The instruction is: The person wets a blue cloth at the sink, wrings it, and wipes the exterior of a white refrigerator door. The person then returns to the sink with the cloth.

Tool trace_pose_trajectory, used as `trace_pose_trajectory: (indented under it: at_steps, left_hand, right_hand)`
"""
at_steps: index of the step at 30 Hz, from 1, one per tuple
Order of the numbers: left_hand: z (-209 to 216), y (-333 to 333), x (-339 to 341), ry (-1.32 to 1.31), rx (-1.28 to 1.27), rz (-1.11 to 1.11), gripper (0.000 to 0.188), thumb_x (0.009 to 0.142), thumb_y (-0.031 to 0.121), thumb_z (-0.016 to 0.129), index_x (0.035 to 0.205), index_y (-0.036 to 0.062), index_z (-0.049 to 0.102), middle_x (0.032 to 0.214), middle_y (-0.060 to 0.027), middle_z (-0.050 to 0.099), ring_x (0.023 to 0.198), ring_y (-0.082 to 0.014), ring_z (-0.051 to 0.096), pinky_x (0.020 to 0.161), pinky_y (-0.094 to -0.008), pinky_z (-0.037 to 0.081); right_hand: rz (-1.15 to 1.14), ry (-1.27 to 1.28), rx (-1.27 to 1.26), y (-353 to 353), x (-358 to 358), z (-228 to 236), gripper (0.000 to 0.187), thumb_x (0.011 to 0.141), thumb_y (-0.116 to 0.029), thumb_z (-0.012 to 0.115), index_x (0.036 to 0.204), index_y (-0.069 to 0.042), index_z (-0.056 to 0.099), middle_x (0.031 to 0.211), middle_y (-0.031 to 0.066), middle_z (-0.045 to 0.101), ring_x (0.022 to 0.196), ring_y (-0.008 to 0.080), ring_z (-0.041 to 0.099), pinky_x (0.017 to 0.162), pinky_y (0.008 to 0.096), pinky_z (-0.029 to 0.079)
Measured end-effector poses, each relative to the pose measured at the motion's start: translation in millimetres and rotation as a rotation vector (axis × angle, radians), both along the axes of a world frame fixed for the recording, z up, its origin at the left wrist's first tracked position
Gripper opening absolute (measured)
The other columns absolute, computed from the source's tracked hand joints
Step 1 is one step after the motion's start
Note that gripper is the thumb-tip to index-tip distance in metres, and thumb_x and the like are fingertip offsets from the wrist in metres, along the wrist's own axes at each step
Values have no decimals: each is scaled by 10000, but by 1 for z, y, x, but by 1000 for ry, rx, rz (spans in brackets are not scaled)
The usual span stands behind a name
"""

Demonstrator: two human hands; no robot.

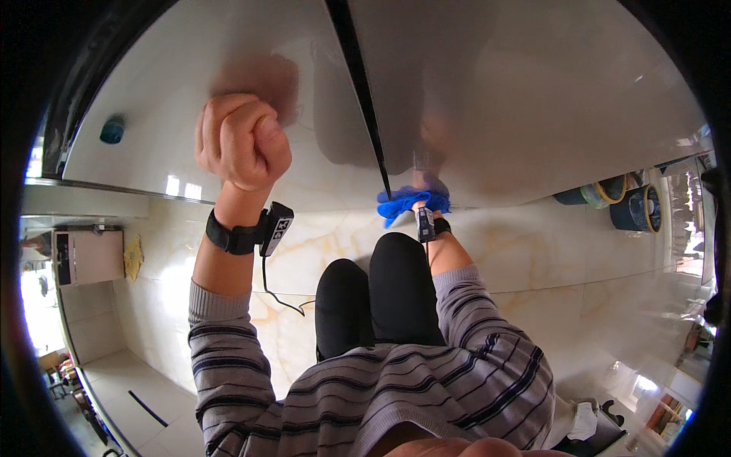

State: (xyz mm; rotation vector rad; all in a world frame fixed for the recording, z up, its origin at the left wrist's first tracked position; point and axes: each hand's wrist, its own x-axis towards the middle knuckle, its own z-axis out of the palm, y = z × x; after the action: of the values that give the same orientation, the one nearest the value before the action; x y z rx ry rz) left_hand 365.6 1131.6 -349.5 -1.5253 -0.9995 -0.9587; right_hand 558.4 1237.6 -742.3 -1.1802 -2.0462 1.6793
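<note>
My left hand point(242, 145) is curled into a fist up by the glossy grey panel point(518, 91), which mirrors it; nothing shows between its fingers. Low down, where the panel meets the floor, my right hand point(419, 206) has hold of a bright blue cloth point(411, 202). The cloth covers most of that hand and lies near the bottom of a dark vertical gap point(358, 68) that splits the panel. Whether the cloth touches the panel I cannot tell. Each wrist wears a black strap with a small box.
Pale marbled floor tiles point(533, 244) lie around my bent knees. To the right stand dark bins point(636, 209) with liners. A small teal round thing point(112, 130) shows on the panel's left part. A white cabinet point(90, 257) and a yellow mat point(134, 257) are at far left.
</note>
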Motion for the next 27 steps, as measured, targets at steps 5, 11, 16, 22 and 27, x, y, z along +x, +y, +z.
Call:
trace_pose_trajectory:
  at_steps: [5,11,16,22,27]
  left_hand:
    - [5,-1,2,-10,-11,22,84,782,90,610,701,83,587,678,-47,580,567,-202,553,492,-272,425]
    - [14,-3,1,-64,-30,21,79,711,100,661,712,148,598,699,10,577,591,-174,561,508,-270,446]
    - [21,-30,3,-202,-171,35,70,751,116,656,755,143,592,728,1,578,650,-194,577,539,-307,461]
    - [17,-52,2,-401,-383,-47,41,808,89,605,785,96,572,729,-38,564,672,-238,572,550,-343,467]
    - [-2,-70,6,-475,-516,-40,49,816,88,603,782,83,568,718,-52,558,660,-256,565,539,-356,458]
  right_hand:
    - [-3,250,34,-2,-10,56,331,947,-294,493,1141,-43,587,1182,122,598,1068,275,556,938,373,422]
    - [88,412,158,-7,-27,132,301,944,-271,502,1111,-46,612,1149,115,621,1038,270,578,918,369,443]
    - [84,455,368,-17,-34,192,278,941,-253,510,1085,-48,632,1123,108,641,1013,267,597,901,366,460]
    - [153,173,986,-41,17,282,238,896,-161,548,1070,-40,657,1115,126,650,1022,290,612,895,369,480]
    - [121,242,1100,-42,28,333,174,760,-62,704,933,-76,690,911,132,672,872,319,642,765,375,519]
